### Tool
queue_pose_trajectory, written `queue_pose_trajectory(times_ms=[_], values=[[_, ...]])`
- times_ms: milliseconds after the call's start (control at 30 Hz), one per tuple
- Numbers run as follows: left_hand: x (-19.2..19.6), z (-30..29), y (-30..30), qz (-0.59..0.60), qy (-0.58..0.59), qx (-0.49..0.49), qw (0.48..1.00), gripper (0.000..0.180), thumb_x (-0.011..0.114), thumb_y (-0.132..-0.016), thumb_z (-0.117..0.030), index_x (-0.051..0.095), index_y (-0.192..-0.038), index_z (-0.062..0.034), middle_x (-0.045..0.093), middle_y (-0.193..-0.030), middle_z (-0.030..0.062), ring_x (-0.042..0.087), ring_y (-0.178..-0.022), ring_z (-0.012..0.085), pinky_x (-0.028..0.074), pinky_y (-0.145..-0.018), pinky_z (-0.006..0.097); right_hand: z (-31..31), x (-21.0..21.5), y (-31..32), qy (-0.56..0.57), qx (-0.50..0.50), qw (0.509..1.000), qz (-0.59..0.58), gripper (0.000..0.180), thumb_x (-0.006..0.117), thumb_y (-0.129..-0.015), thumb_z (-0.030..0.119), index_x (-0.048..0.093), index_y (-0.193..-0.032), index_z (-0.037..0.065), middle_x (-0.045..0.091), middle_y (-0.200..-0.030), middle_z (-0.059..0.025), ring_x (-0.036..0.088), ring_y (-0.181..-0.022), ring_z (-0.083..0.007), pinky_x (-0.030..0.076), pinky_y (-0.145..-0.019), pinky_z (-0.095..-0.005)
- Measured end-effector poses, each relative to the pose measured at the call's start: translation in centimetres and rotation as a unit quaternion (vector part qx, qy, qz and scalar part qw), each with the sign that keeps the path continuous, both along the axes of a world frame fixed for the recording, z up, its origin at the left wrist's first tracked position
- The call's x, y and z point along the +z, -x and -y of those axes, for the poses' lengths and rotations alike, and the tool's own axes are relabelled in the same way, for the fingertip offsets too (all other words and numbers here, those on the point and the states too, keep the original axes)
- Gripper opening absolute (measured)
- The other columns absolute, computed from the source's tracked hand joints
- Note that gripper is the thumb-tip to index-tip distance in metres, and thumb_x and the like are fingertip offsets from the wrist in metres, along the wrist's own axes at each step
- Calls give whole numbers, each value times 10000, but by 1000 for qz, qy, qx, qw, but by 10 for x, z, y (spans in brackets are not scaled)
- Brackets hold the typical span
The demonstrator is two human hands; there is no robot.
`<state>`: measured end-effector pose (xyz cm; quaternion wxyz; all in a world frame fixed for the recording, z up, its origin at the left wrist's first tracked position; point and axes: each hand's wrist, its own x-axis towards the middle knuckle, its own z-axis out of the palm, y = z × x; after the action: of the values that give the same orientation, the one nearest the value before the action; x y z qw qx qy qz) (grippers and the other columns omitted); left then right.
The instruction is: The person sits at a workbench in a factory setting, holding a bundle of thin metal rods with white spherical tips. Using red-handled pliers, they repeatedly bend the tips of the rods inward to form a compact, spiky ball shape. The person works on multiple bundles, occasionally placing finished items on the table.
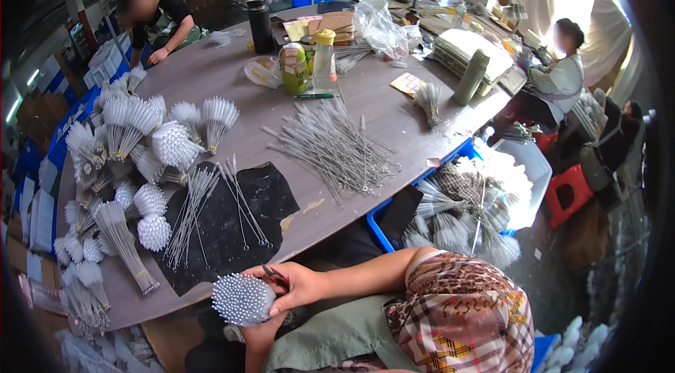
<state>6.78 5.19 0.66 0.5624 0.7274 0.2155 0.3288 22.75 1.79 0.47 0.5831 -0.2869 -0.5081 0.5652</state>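
Low at the table's near edge, a round bundle of thin wire brushes (239, 299) shows its many white tips end-on. My left hand (260, 334) is closed around it from below, its fingers partly hidden by the bundle. Against the bundle's right side presses my right hand (295, 285), fingers bent. A small dark pointed tool (274, 276) sticks out between the right fingers; its kind is unclear. Just beyond, loose wire brushes (190, 211) with looped ends lie on a black sheet (271, 194). To their right spreads a larger pile of loose brushes (337, 144).
Tied brush bundles (123, 127) crowd the table's left side. Bottles (325, 56), a black flask (260, 27) and a plastic bag (380, 25) stand farther back. A blue crate (380, 222) of brushes sits right of the table, near a red stool (568, 194). Several people work around.
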Motion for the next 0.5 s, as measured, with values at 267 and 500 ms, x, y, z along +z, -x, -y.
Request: queue_pose_trajectory(times_ms=[267, 500], values=[[-1, 11, 9, -20, -46, 59, 997, 421, 718, -671, -32, 515, -1038, 3, 573, -1009, 103, 565, -948, 215, 443, -857, 345, 4, 8, 8, -22, -8, 994, 103, 834, 793, -667, 219, 352, -1351, 35, 342, -666, 64, 322, -611, -50, 314, -573, -192], [-10, 11, 15, -63, -36, 52, 996, 175, 637, -730, -86, 592, -886, -21, 574, -901, 84, 572, -847, 225, 455, -787, 340, 3, -12, 16, -76, -15, 988, 135, 796, 803, -651, 199, 403, -1321, 42, 445, -758, 9, 374, -623, -62, 380, -572, -214]])
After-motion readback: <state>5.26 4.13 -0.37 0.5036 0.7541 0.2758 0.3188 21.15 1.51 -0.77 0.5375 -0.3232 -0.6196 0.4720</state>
